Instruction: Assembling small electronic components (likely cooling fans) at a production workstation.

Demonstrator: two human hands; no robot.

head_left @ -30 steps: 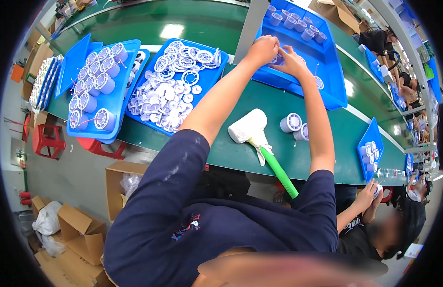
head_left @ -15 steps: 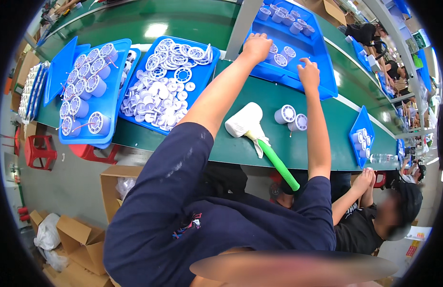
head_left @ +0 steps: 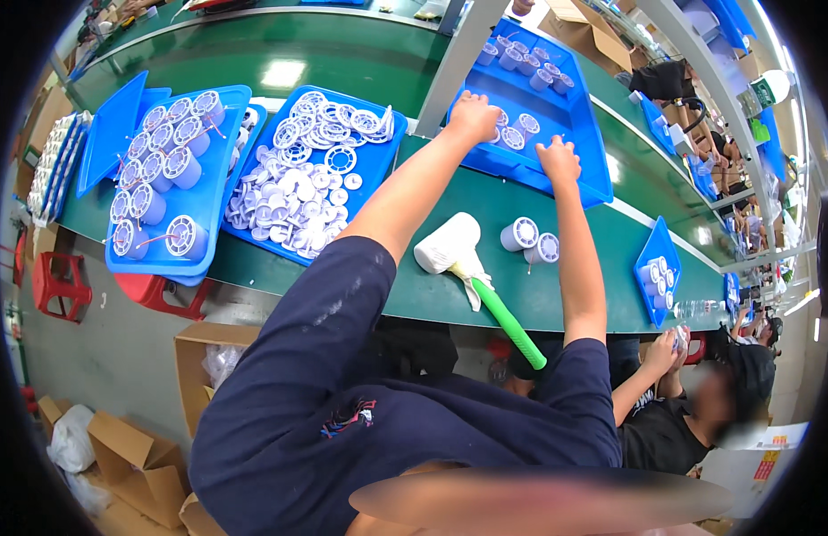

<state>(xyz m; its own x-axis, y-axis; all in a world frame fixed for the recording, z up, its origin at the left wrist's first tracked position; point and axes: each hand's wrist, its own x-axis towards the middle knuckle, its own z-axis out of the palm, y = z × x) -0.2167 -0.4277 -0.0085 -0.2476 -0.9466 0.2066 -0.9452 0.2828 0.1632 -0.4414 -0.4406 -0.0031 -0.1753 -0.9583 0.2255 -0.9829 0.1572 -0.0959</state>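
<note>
My left hand (head_left: 475, 116) curls its fingers over the left wall of a deep blue bin (head_left: 570, 112). My right hand (head_left: 558, 161) has bent fingers over the bin's near rim; their tips are partly hidden. Inside the bin, a few white cups (head_left: 512, 138) with slotted round tops stand between my hands, and several more (head_left: 541, 79) stand at its far end. Two similar cups (head_left: 523, 233) rest on the green table, left of my right forearm. Nearer to me lies a mallet (head_left: 509, 322) with a green handle, its head wrapped in white cloth.
A blue tray (head_left: 199, 259) of cups with thin wires stands at the left. Beside it, another blue tray (head_left: 378, 143) holds slotted rings and small discs. A person (head_left: 659, 420) sits at my right, near a small blue tray (head_left: 651, 246). A metal post (head_left: 458, 58) rises beside the bin.
The whole view has shifted, so the table and trays appear lower. My right hand's fingers have come down onto the bin's near rim. My left hand stays at its left wall.
</note>
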